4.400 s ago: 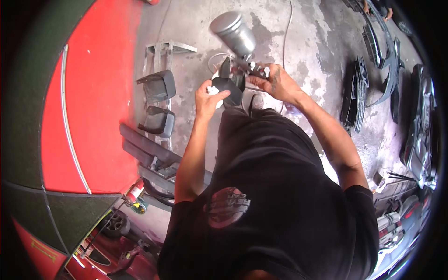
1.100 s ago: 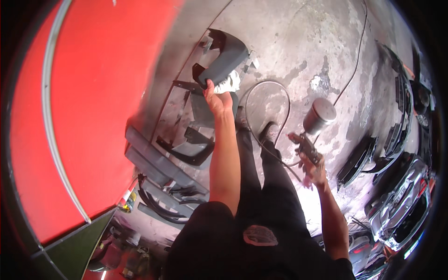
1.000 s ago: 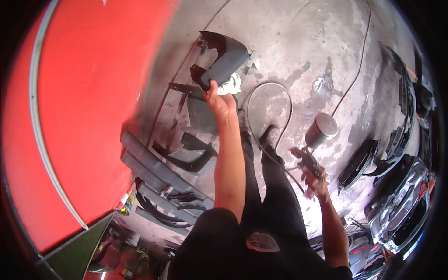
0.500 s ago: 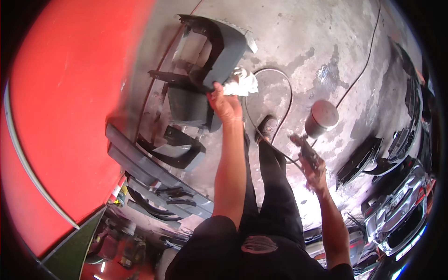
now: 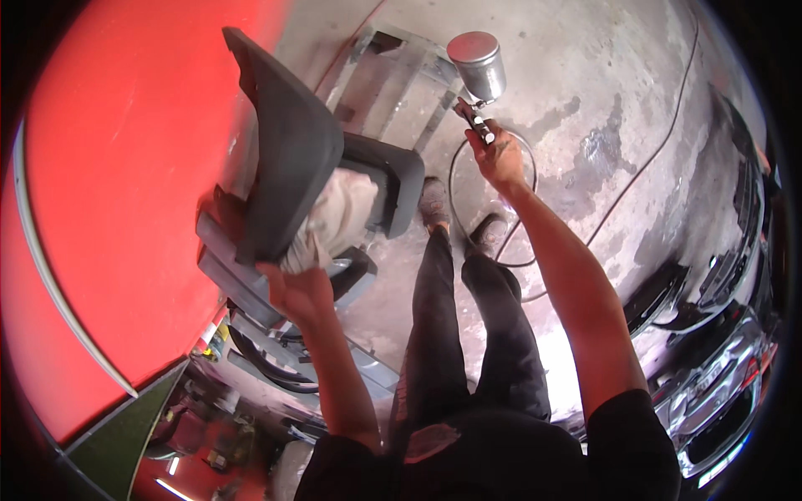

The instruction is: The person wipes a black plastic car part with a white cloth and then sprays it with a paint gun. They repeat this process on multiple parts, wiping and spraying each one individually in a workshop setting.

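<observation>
At the left, my left hand is closed on the lower end of a dark grey plastic car panel, which stands raised and tilted. A pale crumpled cloth lies against the panel just above that hand. My right hand is closed around a spray gun, whose silver metal cup points away from me at the top middle. Another dark plastic part sits behind the cloth, partly hidden by it and by the panel.
A metal frame stand is on the stained concrete floor beyond my feet. The spray gun's hose loops near my shoes. A red wall-like surface rises at the left. Dark car bumpers line the right side.
My left hand has moved left and nearer with the panel, lifting it off the stand. My right hand has carried the spray gun forward and left.
</observation>
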A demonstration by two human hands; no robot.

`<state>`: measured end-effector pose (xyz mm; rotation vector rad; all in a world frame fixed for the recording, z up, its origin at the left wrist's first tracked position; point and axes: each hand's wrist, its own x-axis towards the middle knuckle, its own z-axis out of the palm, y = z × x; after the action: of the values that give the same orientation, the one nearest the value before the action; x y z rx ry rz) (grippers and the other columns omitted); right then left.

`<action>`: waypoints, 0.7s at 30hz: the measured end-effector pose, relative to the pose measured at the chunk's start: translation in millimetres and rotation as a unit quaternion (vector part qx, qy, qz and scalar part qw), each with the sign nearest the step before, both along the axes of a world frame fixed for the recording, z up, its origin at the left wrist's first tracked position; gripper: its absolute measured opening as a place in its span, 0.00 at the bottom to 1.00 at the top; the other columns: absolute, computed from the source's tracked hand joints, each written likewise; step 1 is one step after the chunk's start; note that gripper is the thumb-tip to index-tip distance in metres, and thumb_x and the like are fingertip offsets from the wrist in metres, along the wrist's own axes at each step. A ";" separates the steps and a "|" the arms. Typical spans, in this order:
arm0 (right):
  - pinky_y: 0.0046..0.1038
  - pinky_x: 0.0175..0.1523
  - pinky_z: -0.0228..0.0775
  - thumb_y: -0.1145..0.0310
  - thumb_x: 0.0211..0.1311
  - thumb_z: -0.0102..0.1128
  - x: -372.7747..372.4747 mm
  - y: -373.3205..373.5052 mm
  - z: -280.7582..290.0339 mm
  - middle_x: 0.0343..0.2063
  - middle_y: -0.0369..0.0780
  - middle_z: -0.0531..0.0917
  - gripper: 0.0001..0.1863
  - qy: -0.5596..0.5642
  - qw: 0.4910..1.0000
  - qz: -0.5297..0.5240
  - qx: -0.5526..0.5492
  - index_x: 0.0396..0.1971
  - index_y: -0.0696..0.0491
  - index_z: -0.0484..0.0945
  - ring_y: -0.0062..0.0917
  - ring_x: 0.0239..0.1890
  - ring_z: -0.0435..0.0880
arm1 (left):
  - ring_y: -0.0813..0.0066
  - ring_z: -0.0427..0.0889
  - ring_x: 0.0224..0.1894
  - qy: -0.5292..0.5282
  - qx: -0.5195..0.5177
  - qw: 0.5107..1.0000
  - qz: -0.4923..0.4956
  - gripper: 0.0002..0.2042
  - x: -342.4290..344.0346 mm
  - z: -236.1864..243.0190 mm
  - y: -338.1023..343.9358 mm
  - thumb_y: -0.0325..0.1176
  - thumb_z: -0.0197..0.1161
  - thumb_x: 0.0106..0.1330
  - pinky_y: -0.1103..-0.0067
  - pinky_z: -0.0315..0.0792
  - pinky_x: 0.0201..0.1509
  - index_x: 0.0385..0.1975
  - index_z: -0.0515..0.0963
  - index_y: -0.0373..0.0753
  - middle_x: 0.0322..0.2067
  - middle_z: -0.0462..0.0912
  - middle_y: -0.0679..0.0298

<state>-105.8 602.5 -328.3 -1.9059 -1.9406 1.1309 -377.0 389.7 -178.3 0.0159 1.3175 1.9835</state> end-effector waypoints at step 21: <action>0.49 0.39 0.77 0.56 0.70 0.64 -133.4 109.7 -31.6 0.26 0.50 0.86 0.13 0.044 0.968 0.201 0.147 0.46 0.48 0.80 0.53 0.33 0.85 | 0.63 0.71 0.71 -0.123 -0.024 0.992 0.022 0.35 38.3 -5.8 -47.4 0.53 0.66 0.72 0.62 0.61 0.76 0.72 0.67 0.37 0.68 0.74 0.62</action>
<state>-239.2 712.2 -359.9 -1.3286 -2.3537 0.9262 -338.7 342.3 -184.0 -0.2760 1.2128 1.9197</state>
